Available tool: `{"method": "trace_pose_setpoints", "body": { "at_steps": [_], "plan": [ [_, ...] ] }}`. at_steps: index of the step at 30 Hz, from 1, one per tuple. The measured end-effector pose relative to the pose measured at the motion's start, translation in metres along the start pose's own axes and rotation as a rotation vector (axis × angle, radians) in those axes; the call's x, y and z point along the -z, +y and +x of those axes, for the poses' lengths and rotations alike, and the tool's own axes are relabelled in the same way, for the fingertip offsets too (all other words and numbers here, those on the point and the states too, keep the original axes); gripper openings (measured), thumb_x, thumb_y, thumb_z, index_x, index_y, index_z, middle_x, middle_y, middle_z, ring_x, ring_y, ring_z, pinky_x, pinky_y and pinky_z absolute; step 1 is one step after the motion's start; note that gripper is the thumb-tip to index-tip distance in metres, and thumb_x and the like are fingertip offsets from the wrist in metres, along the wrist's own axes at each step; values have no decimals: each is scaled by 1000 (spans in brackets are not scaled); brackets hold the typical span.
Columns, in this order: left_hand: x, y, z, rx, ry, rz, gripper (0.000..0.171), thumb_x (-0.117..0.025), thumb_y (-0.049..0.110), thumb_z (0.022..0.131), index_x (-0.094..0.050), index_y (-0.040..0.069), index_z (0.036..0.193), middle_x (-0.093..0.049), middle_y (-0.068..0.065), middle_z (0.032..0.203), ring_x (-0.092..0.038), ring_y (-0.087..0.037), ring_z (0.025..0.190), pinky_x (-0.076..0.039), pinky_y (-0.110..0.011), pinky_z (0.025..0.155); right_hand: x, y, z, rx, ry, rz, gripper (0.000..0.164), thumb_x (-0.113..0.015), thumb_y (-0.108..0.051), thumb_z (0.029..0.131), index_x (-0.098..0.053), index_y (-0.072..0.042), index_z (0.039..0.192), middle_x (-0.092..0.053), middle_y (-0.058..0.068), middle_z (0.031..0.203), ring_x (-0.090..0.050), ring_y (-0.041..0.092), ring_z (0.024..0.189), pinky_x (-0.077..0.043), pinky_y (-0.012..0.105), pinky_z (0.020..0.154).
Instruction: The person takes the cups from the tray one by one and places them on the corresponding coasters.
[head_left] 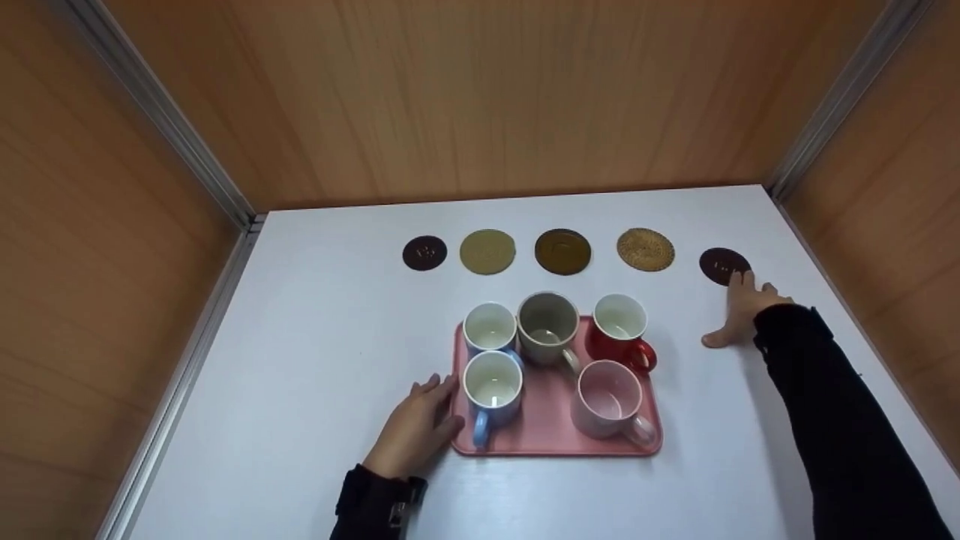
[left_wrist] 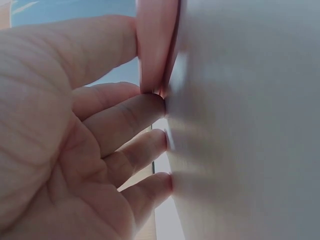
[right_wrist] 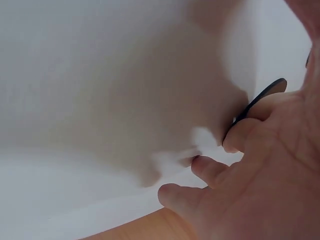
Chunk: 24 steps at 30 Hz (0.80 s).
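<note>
My left hand (head_left: 416, 427) lies beside the left edge of a pink tray (head_left: 547, 439). In the left wrist view, its thumb (left_wrist: 107, 42) touches the tray's side and other fingertips reach the table. Over at the right, my right hand (head_left: 746, 307) has its fingers extended, with fingertips touching the near edge of a dark round coaster (head_left: 721, 262); its thumb is spread away. That coaster (right_wrist: 275, 87) is partly hidden behind the fingers in the right wrist view. The tray carries two blue mugs (head_left: 491, 409), a grey mug (head_left: 536, 345), a red mug (head_left: 611, 346) and a pink mug (head_left: 592, 412).
Behind the tray, more round coasters form a row: a dark one (head_left: 424, 253), an olive one (head_left: 487, 252), a brown one (head_left: 562, 252) and a patterned gold one (head_left: 646, 250). Wooden panels (head_left: 480, 97) enclose the white table (head_left: 300, 337) at the back and sides.
</note>
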<state>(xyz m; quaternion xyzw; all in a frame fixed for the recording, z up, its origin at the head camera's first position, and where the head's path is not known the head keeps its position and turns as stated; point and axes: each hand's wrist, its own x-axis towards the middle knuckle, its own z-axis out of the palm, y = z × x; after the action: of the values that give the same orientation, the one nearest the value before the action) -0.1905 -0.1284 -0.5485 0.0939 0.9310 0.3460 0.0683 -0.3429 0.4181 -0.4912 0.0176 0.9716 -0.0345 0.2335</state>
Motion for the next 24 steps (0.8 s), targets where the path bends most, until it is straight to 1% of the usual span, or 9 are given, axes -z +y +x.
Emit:
{"method": "trace_pose_setpoints", "body": {
  "at_steps": [3,6,9,12,16,24],
  "plan": [
    [0,0,0,2,-4,-3,63,-78,21,97,-56,9,155,-50,-32,159,-42,-61,148,-37,-69,122,3,-3,-2,2,-8,-35,153,-84,-73,75,3,21,159,3,49,165,-9,74,148,-26,87,113],
    [0,1,0,8,-7,4,64,-78,22,97,-56,8,155,-50,-32,159,-42,-60,148,-37,-68,122,6,-8,-2,21,10,-63,152,-87,-70,74,0,20,160,0,49,165,-9,75,148,-24,87,115],
    [1,2,0,18,-8,13,64,-79,22,97,-56,7,155,-50,-31,159,-42,-59,149,-37,-67,123,5,-12,-1,46,59,-71,148,-91,-63,73,-4,18,161,-4,49,165,-12,76,147,-25,88,113],
    [2,3,0,23,-3,11,64,-79,22,97,-56,8,155,-51,-31,159,-42,-59,149,-36,-66,123,5,-15,-4,47,108,-72,146,-94,-59,72,-7,18,161,-5,50,165,-14,77,146,-26,89,111],
    [3,3,1,34,-2,1,63,-78,22,98,-56,10,156,-50,-30,160,-41,-58,150,-35,-66,124,1,-17,-6,35,144,-27,148,-96,-55,72,-3,19,161,-1,52,164,-11,78,146,-24,90,111],
    [2,1,1,-11,-5,3,63,-78,22,97,-56,7,155,-51,-32,158,-42,-60,148,-36,-67,123,-12,-12,-8,4,168,85,144,-96,-50,76,-2,18,162,-1,55,161,-8,78,145,-21,89,113]
  ]
}}
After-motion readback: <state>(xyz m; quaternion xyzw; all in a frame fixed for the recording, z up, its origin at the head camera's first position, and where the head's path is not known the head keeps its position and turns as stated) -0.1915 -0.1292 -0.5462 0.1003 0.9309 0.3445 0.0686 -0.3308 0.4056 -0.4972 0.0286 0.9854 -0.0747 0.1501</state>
